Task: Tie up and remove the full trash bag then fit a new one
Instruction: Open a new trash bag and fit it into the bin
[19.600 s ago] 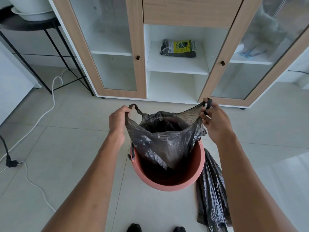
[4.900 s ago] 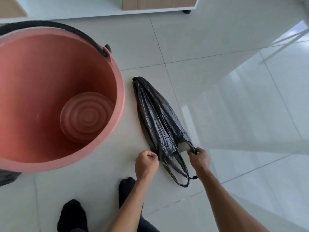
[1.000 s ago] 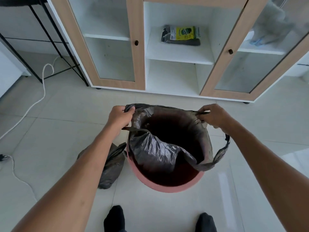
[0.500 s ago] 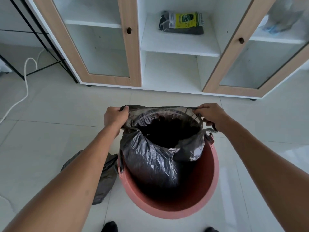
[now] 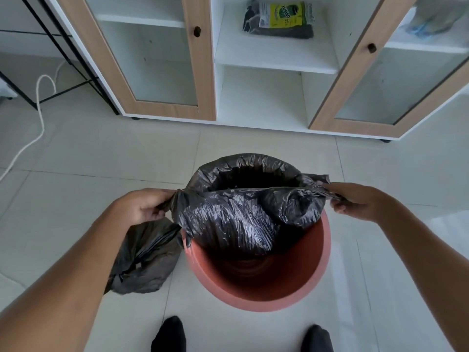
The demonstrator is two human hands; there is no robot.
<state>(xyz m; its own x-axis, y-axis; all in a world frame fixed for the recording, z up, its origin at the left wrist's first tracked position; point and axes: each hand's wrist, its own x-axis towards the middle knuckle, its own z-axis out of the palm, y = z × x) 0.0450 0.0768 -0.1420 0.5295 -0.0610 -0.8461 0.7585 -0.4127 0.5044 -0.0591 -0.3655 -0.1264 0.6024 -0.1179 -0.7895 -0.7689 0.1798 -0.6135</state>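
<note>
A new black trash bag [image 5: 243, 214] hangs open over the terracotta-coloured bucket [image 5: 256, 293]. Its far edge is folded over the bucket's far rim; the near edge is stretched above the opening. My left hand [image 5: 144, 208] grips the bag's left edge and my right hand [image 5: 355, 200] grips its right edge, pulling it taut between them. The near part of the bucket's inside shows bare. The full, tied black bag [image 5: 143, 260] lies on the floor just left of the bucket, partly behind my left forearm.
A white cabinet with wood-framed glass doors [image 5: 157, 59] stands behind the bucket; a pack of trash bags [image 5: 279, 19] lies on its middle shelf. A white cable [image 5: 38, 102] runs over the tiles at left by black table legs [image 5: 66, 54]. My socked feet [image 5: 168, 336] stand near the bucket.
Both hands have drawn the bag's near edge back toward me and apart. The bag's far edge now sits over the bucket's far rim.
</note>
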